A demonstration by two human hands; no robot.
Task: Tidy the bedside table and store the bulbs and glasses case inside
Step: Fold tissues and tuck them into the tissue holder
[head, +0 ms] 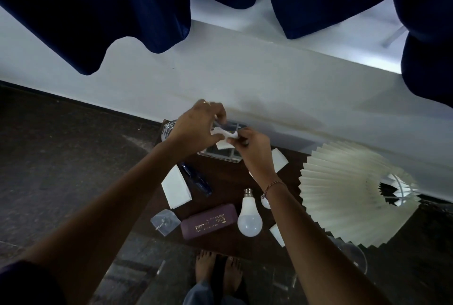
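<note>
L hand (196, 128) & R hand (255, 150) pinch 1 paper scrap (226, 134); table (228, 182): 2 bulbs (249, 216), 1 glasses case (208, 221)

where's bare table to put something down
Best bare patch: middle of the table, between the blue object, the clear tray and the bulb. A thin strip runs along the front edge below the glasses case. Left side is crowded: white paper, plastic bag.
</note>
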